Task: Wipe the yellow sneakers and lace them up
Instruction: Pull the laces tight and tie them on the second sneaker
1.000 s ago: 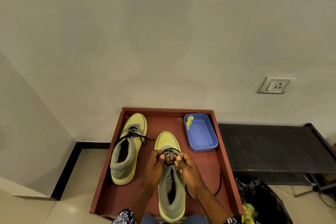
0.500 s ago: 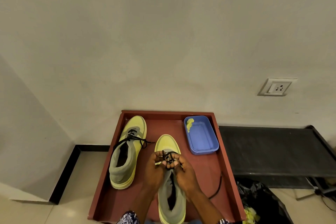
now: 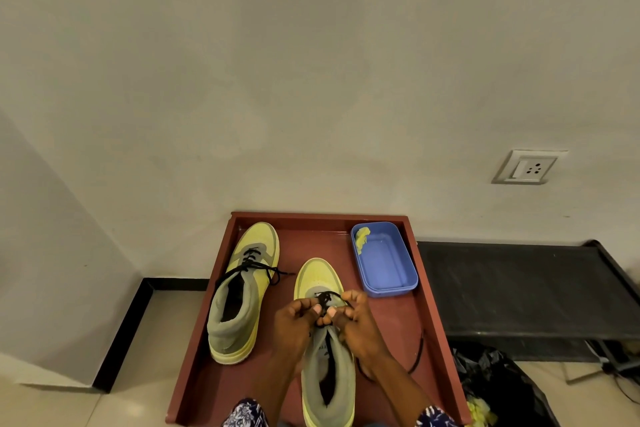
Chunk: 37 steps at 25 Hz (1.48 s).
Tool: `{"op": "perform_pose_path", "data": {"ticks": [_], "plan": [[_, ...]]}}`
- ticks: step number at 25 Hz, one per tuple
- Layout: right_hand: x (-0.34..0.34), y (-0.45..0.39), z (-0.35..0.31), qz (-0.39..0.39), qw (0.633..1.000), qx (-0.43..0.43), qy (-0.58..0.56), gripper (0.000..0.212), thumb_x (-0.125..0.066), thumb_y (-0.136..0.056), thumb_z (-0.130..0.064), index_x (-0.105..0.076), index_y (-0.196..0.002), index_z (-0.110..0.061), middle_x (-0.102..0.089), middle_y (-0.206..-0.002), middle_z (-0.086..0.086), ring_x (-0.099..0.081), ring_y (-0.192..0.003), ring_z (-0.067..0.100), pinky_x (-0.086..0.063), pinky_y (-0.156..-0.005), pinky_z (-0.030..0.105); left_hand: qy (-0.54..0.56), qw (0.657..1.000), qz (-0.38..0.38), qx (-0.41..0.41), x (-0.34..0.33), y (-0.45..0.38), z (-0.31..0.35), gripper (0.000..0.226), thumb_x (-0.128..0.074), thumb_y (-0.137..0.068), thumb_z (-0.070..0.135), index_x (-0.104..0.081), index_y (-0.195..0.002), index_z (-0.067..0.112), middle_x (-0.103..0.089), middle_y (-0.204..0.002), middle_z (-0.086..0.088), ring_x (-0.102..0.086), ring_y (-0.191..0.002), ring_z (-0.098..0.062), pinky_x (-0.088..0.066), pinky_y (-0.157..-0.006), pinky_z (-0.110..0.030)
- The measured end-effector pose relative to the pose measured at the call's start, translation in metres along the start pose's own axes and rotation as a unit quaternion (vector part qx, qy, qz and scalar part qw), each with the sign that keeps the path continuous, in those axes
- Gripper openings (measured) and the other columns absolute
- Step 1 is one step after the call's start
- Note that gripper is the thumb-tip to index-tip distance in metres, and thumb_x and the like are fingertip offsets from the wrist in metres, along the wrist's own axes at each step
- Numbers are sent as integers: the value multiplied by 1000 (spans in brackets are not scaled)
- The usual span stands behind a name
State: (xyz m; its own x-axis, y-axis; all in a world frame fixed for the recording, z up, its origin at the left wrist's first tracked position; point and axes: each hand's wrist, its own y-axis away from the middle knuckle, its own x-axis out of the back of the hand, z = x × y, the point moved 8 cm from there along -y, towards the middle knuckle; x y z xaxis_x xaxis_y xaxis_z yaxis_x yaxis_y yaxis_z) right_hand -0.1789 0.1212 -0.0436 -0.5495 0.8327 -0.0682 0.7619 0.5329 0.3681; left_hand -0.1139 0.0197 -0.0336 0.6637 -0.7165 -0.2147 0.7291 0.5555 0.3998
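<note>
Two yellow and grey sneakers lie toe-away on a red-brown tray. The left sneaker has its black lace threaded, with loose ends trailing to the right. The right sneaker sits in front of me. My left hand and my right hand meet over its lower eyelets, each pinching the black lace. A free length of that lace curves across the tray to the right. The eyelets under my fingers are hidden.
A blue plastic tub with a yellow cloth scrap in its corner stands at the tray's back right. A black low bench adjoins the tray on the right, a black bag below it. The wall with a socket rises behind.
Both hands have drawn slightly back toward me along the right sneaker, still pinching the lace. The lace's free length on the right has shifted a little.
</note>
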Motion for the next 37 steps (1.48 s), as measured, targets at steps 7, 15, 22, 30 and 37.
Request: {"op": "perform_pose_path", "data": {"ticks": [7,15,22,30,37], "plan": [[-1,-6,3,-36,999,-34,-22,17,-53,-92,-8,-59,-107,-13,-66,-72,5,-63,-71,14,-52,-74,28,-24,998,-61,-3,-4,1,1,18,-53,-87,-8,-68,-89,3,-67,-74,-13,-63,-67,-15,-52,-61,-17],[0,-6,3,-16,999,-27,-37,4,-60,-88,-8,-59,-91,-5,-67,-70,9,-62,-65,16,-53,-68,30,-10,999,-40,-20,-4,-2,1,5,-56,-87,-2,-55,-82,-3,-59,-60,-9,-55,-54,-13,-48,-53,-19],[3,-2,4,2,1000,17,19,4,-60,-86,-3,-62,-87,-6,-72,-83,18,-65,-77,23,-52,-84,44,-48,996,69,-18,11,-7,-9,18,-57,-88,3,-52,-71,1,-55,-57,-12,-50,-58,-21,-44,-62,-36],[3,-1,-1,22,995,53,75,7,-60,-85,-2,-63,-86,-8,-74,-80,9,-68,-76,16,-54,-81,34,-201,970,125,-49,15,-7,3,16,-65,-81,7,-55,-70,12,-62,-61,-1,-58,-52,-6,-46,-58,-23],[6,-5,-1,36,994,48,95,11,-61,-85,-3,-63,-83,-14,-70,-80,8,-66,-75,17,-53,-77,34,-367,927,-21,-71,3,-16,11,18,-60,-80,24,-71,-76,11,-68,-70,-5,-61,-67,-15,-46,-66,-29]]}}
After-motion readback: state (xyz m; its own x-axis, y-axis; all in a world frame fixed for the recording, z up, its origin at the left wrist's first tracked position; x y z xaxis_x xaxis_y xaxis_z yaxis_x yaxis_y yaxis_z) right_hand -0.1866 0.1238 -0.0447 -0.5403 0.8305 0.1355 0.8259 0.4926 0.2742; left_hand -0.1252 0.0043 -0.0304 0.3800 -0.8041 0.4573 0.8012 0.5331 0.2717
